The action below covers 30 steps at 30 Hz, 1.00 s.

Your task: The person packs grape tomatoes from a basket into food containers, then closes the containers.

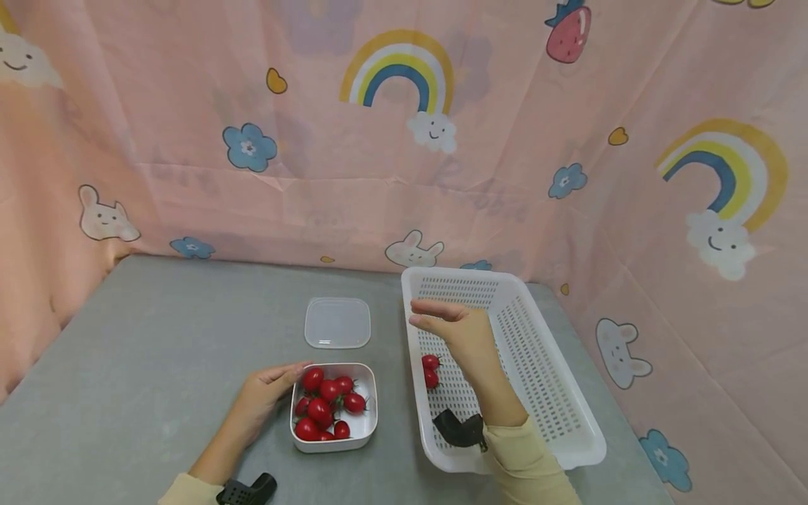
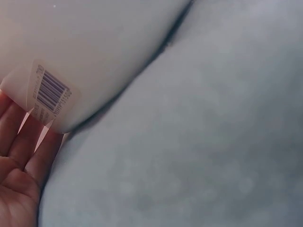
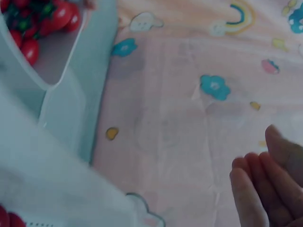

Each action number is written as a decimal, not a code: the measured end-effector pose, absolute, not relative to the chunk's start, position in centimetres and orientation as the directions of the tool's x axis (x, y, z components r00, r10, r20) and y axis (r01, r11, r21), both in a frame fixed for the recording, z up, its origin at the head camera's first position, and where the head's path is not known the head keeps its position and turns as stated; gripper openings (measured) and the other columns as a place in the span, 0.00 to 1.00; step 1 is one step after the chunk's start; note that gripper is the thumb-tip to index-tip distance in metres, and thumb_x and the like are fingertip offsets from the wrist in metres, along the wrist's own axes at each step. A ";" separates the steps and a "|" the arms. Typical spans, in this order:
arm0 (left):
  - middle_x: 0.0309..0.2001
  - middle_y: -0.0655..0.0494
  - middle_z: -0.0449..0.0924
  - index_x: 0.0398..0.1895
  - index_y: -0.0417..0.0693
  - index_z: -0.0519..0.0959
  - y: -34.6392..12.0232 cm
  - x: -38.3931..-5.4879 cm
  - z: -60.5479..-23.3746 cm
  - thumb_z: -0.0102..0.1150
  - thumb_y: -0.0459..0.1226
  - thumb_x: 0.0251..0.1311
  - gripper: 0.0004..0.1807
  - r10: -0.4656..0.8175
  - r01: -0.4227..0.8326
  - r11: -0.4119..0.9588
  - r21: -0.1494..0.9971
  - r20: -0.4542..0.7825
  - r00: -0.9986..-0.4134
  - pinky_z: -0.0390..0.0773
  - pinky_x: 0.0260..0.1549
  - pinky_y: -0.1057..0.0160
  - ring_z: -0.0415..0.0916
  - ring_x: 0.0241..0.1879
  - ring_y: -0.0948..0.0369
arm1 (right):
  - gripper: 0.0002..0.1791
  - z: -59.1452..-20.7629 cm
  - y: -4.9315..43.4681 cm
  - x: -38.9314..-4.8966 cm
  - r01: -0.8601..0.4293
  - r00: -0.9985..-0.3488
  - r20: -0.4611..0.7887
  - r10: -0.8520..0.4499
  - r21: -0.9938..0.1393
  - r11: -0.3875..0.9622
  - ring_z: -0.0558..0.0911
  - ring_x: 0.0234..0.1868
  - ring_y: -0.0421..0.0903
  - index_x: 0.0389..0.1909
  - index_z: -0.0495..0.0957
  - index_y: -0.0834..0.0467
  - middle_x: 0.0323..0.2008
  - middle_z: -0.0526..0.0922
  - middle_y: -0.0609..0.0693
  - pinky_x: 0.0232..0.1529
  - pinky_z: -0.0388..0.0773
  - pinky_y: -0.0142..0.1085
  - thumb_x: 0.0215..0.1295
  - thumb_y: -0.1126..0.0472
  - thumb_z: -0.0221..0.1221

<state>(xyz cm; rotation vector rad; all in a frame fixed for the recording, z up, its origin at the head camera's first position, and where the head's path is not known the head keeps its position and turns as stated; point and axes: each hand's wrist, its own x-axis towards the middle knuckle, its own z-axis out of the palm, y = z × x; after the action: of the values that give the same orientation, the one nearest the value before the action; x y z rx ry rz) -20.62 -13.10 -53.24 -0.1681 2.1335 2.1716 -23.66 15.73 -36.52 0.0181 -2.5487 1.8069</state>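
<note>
A small white square container [image 1: 362,424] holds several red cherry tomatoes [image 1: 320,412] with green stems. My left hand [image 1: 260,401] rests against its left side, fingertips at the back left corner. In the left wrist view those fingers [image 2: 45,146] touch the container's wall beside a barcode label [image 2: 52,92]. My right hand [image 1: 463,337] is raised over the white slotted basket [image 1: 555,358], fingers extended forward and nothing between them. Two tomatoes [image 1: 431,370] lie in the basket along its left wall, below that hand. The right wrist view shows the right hand's fingers [image 3: 248,201] loosely bent.
A translucent lid [image 1: 337,322] lies flat on the grey table [image 1: 158,365] behind the small container. A pink printed cloth [image 1: 303,210] hangs along the back and right side. The basket's raised rim [image 1: 416,421] stands between the right hand and the small container.
</note>
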 end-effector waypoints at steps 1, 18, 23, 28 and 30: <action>0.42 0.73 0.86 0.56 0.31 0.79 -13.1 -20.6 -53.3 0.58 0.39 0.69 0.20 -0.011 -0.141 -0.020 0.990 -0.141 -0.990 0.77 0.48 0.76 0.79 0.46 0.80 | 0.16 -36.6 16.0 -23.9 -0.014 -1.000 0.012 -0.008 -0.943 0.333 0.80 0.60 0.45 0.47 0.88 0.57 0.47 0.89 0.52 0.65 0.73 0.47 0.57 0.59 0.71; 0.42 0.71 0.87 0.56 0.33 0.80 -13.1 -20.5 -53.4 0.59 0.40 0.68 0.21 -0.011 -0.163 -0.012 0.987 -0.163 -0.987 0.77 0.49 0.75 0.79 0.46 0.79 | 0.22 -39.9 20.8 -27.7 -0.002 -0.986 -0.067 -0.151 -0.911 0.413 0.84 0.53 0.43 0.53 0.84 0.59 0.51 0.87 0.54 0.64 0.75 0.47 0.58 0.56 0.71; 0.43 0.70 0.87 0.56 0.34 0.80 -13.1 -20.6 -53.4 0.59 0.41 0.68 0.21 -0.004 -0.160 -0.001 0.987 -0.160 -0.987 0.77 0.50 0.75 0.79 0.47 0.78 | 0.21 -41.3 21.9 -28.7 0.026 -0.977 -0.117 -0.176 -0.894 0.447 0.81 0.60 0.50 0.52 0.84 0.60 0.53 0.86 0.55 0.68 0.70 0.52 0.59 0.57 0.70; 0.42 0.73 0.87 0.56 0.34 0.80 -13.1 -20.7 -53.5 0.58 0.41 0.68 0.21 -0.005 -0.159 -0.002 0.987 -0.159 -0.987 0.76 0.50 0.76 0.79 0.47 0.79 | 0.20 -42.6 22.7 -29.4 0.046 -0.966 -0.162 -0.202 -0.875 0.481 0.78 0.64 0.54 0.52 0.84 0.60 0.54 0.86 0.55 0.69 0.68 0.56 0.60 0.58 0.69; 0.41 0.74 0.86 0.57 0.33 0.80 -13.1 -20.6 -53.4 0.58 0.41 0.69 0.21 -0.003 -0.156 -0.006 0.988 -0.156 -0.988 0.77 0.50 0.75 0.79 0.47 0.79 | 0.20 -43.0 23.0 -29.6 0.057 -0.964 -0.177 -0.200 -0.867 0.495 0.77 0.64 0.55 0.52 0.84 0.59 0.54 0.85 0.55 0.68 0.68 0.56 0.60 0.57 0.69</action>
<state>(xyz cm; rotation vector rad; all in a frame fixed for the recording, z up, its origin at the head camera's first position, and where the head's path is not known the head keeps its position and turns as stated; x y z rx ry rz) -20.63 -13.10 -53.44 -0.1722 2.1351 2.1480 -29.63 22.98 -43.04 0.1429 -2.9303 1.7157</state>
